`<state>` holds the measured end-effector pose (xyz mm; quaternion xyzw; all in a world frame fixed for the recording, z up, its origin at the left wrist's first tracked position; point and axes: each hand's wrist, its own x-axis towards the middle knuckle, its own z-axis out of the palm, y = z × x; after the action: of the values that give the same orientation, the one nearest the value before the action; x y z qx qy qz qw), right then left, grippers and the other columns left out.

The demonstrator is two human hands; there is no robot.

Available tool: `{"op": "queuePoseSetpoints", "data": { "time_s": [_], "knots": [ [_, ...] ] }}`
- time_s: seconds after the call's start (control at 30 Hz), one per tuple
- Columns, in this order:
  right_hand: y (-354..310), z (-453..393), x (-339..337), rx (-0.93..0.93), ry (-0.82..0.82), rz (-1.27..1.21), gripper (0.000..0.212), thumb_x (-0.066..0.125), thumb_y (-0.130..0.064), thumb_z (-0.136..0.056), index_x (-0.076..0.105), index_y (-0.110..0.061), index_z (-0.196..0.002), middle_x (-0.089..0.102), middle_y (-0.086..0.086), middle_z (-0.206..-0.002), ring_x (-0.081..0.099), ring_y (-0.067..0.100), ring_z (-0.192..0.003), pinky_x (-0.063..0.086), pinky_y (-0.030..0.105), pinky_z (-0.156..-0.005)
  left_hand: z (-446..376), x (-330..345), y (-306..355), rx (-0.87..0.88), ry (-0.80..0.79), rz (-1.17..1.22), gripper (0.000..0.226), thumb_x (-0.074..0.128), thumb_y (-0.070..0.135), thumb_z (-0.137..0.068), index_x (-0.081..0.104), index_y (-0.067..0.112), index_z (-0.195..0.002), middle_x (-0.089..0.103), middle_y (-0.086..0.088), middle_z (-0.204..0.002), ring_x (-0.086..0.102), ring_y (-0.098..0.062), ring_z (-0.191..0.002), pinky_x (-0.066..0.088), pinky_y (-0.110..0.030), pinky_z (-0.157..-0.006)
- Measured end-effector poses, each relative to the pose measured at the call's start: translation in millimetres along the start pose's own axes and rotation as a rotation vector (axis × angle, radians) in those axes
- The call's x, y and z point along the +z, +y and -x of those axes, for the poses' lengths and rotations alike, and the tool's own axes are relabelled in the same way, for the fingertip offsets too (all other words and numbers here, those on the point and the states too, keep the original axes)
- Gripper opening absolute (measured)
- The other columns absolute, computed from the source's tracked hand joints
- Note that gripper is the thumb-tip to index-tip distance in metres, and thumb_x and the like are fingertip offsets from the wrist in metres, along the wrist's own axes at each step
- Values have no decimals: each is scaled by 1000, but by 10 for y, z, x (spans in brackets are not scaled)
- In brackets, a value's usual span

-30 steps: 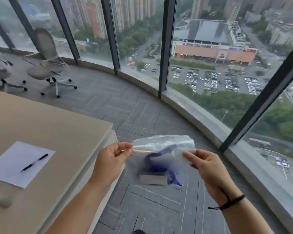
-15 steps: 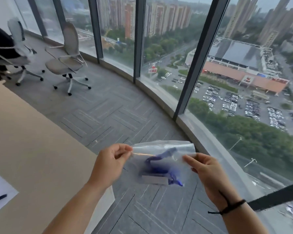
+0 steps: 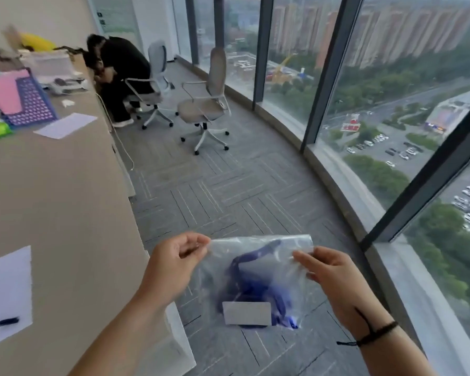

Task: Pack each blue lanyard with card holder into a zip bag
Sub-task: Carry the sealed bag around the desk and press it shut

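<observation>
Left hand [image 3: 178,260]: thumb and forefinger pinch the top left corner of the zip bag [image 3: 258,280].
Right hand [image 3: 334,278]: fingertips pinch the top right corner; a black cord [image 3: 375,335] circles the wrist.
Zip bag: clear, held up over the grey carpet [image 3: 228,191], beside the desk [image 3: 52,199].
Inside the bag: a blue lanyard [image 3: 255,283] bunched up, its card holder [image 3: 247,313] at the bottom.
Desk: white paper [image 3: 7,291] with a pen [image 3: 7,321] near the edge; another sheet [image 3: 65,125] and a purple basket [image 3: 31,103] farther back.
Beyond: two office chairs [image 3: 204,104] by the windows [image 3: 391,104]; a person in black [image 3: 120,66] bends forward on one.
</observation>
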<state>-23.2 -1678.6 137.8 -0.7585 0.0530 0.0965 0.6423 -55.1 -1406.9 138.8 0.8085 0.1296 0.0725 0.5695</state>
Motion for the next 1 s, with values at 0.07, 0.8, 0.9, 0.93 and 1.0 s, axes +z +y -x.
{"op": "queuePoseSetpoints", "data": {
  "time_s": [0.07, 0.8, 0.9, 0.93, 1.0],
  "knots": [
    [-95, -442, -111, -17, -95, 27, 14, 70, -22, -88, 79, -15, -80, 77, 5, -80, 65, 18, -72, 47, 31, -71, -175, 154, 63, -40, 78, -1, 16, 71, 8, -88, 74, 23, -89, 78, 11, -85, 71, 1, -82, 48, -16, -77],
    [-964, -3736, 1571, -137, -701, 313, 14, 70, -20, -88, 79, -16, -78, 77, 13, -84, 64, 30, -75, 46, 39, -75, -2143, -278, -347, -241, 689, 133, 22, 69, -2, -86, 75, 19, -82, 77, 10, -80, 69, 2, -72, 50, -8, -69],
    [-1216, -4107, 2060, -174, -741, 338, 16, 69, -18, -89, 79, -19, -77, 77, 11, -83, 61, 27, -73, 43, 37, -73, -2519, -574, -399, -266, 721, 162, 22, 69, -2, -86, 74, 19, -82, 77, 11, -80, 70, 1, -73, 49, -9, -71],
    [-1298, -4211, 2237, -179, -754, 334, 16, 69, -17, -89, 79, -17, -77, 77, 10, -83, 64, 29, -75, 45, 36, -74, -2614, -689, -409, -272, 736, 166, 22, 70, -1, -86, 74, 20, -83, 77, 10, -81, 71, 0, -76, 51, -13, -75],
    [-1435, -4382, 2608, -166, -795, 327, 16, 68, -16, -90, 80, -15, -80, 77, 10, -86, 67, 28, -80, 46, 34, -77, -2755, -933, -432, -287, 782, 165, 20, 71, 2, -86, 75, 21, -83, 78, 9, -83, 72, -4, -81, 52, -23, -82]
  ]
}}
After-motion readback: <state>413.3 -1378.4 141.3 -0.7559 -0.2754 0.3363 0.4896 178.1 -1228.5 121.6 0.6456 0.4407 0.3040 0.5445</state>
